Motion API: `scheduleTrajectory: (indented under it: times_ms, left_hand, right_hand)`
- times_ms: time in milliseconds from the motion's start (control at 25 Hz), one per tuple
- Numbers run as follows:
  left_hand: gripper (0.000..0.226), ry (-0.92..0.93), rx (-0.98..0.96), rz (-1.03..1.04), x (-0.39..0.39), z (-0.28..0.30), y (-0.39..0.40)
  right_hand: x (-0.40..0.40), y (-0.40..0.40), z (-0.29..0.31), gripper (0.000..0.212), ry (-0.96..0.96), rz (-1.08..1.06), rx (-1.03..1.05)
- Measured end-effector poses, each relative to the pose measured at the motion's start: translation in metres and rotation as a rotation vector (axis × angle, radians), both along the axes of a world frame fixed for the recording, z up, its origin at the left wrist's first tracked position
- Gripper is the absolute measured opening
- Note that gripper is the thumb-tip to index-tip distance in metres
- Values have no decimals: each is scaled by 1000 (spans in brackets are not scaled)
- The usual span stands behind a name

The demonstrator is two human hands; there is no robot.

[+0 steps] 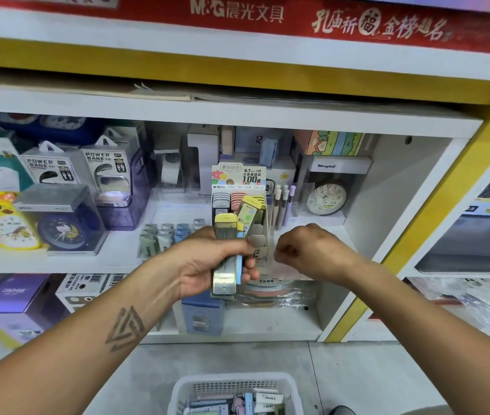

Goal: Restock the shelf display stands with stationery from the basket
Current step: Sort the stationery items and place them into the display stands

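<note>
My left hand [208, 262] grips a small stack of pencil-lead cases [225, 256], the front one with a yellow cap, held upright in front of the shelf. Just behind stands the cardboard lead display stand [239, 181], with grey and pink cases in its upper rows and one yellow-capped case [251, 212] leaning tilted in it. My right hand [303, 250] hovers to the right of the stand's lower front with its fingers curled; whether it holds anything is unclear. The white basket [293, 393] with several stationery packs sits on the floor below.
Boxed power banks [106, 169], alarm clocks [326, 199] and a yellow duck clock [7, 220] fill the same shelf. Small eraser packs [163, 235] lie left of the stand, pens [282, 202] to its right. Boxes sit on the lower shelf.
</note>
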State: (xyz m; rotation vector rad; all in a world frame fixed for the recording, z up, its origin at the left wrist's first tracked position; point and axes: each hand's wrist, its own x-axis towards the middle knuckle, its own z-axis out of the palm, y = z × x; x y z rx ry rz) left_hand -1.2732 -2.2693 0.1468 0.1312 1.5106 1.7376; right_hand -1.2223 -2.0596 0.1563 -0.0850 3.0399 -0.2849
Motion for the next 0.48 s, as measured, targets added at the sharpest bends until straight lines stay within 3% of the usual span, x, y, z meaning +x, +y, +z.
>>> scheduleTrajectory:
  times_ms: [80,120,280,360,480]
  left_hand:
    - [8,21,1,-23,0,1,-1]
    - [7,34,-1,-34,0,2,-2]
    - [11,57,-10,-75,4,6,-4]
    - [10,48,-14,-84,4,9,-6]
    - [6,1,-21,-21,-1,12,-14]
  right_hand:
    - [0,-1,9,32,40,-33,-93]
    - [-3,-4,15,33,104,-65,-240]
    - [-18,-26,28,16,179,-222,-1065]
    - [-26,-33,27,6,207,-251,-1161]
    - [-38,-21,35,6,436,-405,-1224]
